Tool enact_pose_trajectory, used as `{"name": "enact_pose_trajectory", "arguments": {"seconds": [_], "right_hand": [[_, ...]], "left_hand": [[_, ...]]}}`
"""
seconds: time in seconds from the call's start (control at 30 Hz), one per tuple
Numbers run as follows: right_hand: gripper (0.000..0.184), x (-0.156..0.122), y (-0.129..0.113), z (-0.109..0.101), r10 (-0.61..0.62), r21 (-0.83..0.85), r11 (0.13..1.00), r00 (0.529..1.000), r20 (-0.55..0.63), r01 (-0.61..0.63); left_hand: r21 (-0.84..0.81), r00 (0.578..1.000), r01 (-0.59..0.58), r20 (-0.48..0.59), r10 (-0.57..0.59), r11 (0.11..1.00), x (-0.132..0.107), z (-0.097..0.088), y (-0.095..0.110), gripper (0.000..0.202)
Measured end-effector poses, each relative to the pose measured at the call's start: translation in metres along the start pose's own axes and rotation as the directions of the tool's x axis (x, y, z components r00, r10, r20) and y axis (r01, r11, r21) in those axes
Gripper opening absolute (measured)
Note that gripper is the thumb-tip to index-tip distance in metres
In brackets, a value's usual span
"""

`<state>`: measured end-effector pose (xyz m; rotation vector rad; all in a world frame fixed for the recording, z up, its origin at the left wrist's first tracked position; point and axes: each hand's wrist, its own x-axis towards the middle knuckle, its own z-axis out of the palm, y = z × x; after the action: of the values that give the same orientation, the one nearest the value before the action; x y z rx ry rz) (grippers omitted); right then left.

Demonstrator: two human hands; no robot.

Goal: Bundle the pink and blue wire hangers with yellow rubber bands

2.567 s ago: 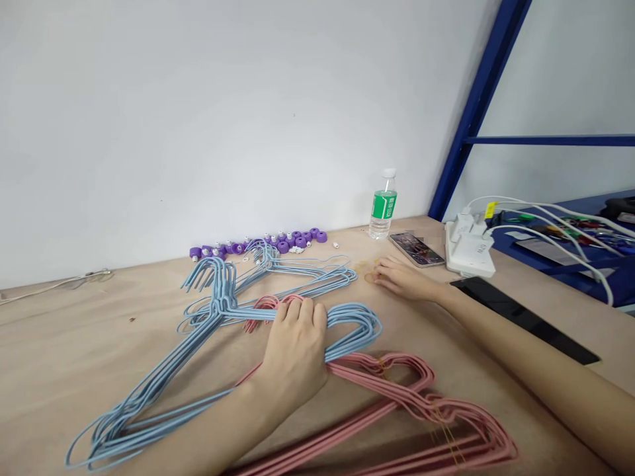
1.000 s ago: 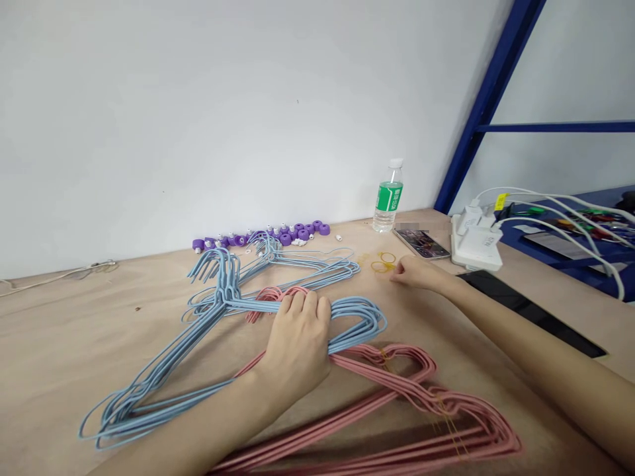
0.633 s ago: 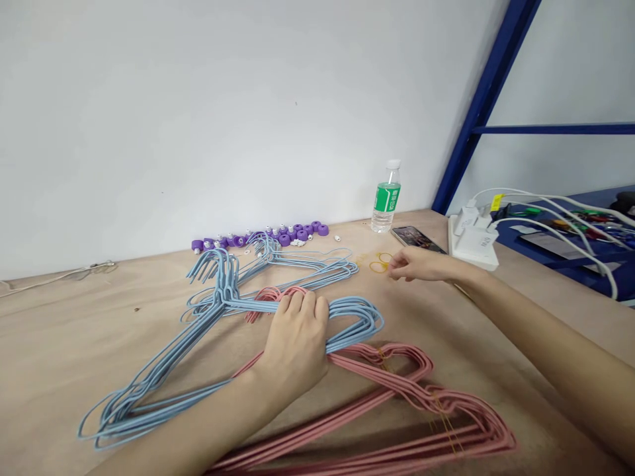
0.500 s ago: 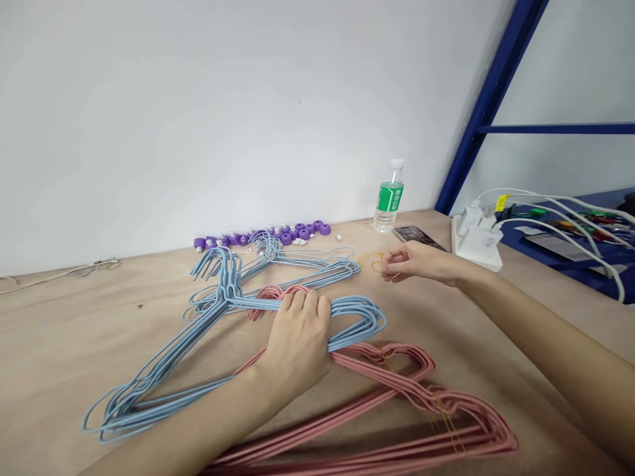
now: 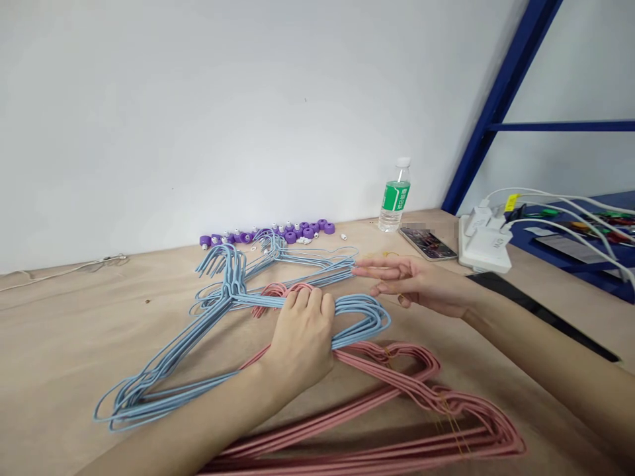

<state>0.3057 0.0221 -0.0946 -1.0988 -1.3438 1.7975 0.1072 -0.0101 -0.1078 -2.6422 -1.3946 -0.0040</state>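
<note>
My left hand (image 5: 302, 330) is wrapped around one arm of a bundle of blue wire hangers (image 5: 173, 350), their hooks pointing up and to the left. Close to the bundle's right end, my right hand (image 5: 411, 284) has its fingers stretched and apart. A faint yellowish strand seems to run by its fingertips; I cannot make out whether it is on them. Behind that hand a bit of yellow rubber band (image 5: 390, 254) shows on the table. Pink hangers (image 5: 411, 383) lie below the blue bundle, with thin yellow bands (image 5: 452, 423) around their right ends.
More blue hangers (image 5: 317, 263) lie behind the held bundle. Purple caps with white pieces (image 5: 308, 233) line the wall. On the right are a water bottle (image 5: 395, 197), a phone (image 5: 427, 243), a power strip (image 5: 489, 248) with cables and a flat black object (image 5: 540, 314).
My right hand has come from the yellow bands toward the blue bundle's right end, and its fingers have spread. My left hand keeps its hold. The view has shifted slightly.
</note>
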Motion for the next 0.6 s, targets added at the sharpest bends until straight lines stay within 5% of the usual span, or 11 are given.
{"name": "enact_pose_trajectory", "arguments": {"seconds": [0.17,0.27,0.4,0.5,0.6], "right_hand": [[0.086,-0.004,0.028,0.007,-0.254,-0.028,0.966,0.962,0.102,0.258],[0.075,-0.003,0.048,0.024,-0.42,-0.051,0.902,0.9,0.12,0.428],[0.063,0.002,0.05,0.044,-0.547,-0.099,0.833,0.837,-0.005,0.544],[0.06,0.008,0.037,0.046,-0.523,-0.136,0.845,0.852,-0.015,0.516],[0.054,0.016,0.02,0.04,-0.28,-0.153,0.943,0.954,0.11,0.294]], "left_hand": [[0.024,1.0,-0.006,-0.008,0.006,1.0,-0.001,-0.002,-0.001,0.031],[0.028,1.0,-0.004,-0.007,0.004,1.0,0.0,-0.004,-0.002,0.03],[0.019,1.0,-0.014,-0.015,0.014,1.0,0.001,-0.006,-0.002,0.03],[0.015,1.0,-0.014,-0.021,0.014,1.0,0.001,-0.005,0.0,0.028],[0.009,0.999,-0.003,-0.042,0.004,1.0,0.0,-0.002,0.001,0.034]]}}
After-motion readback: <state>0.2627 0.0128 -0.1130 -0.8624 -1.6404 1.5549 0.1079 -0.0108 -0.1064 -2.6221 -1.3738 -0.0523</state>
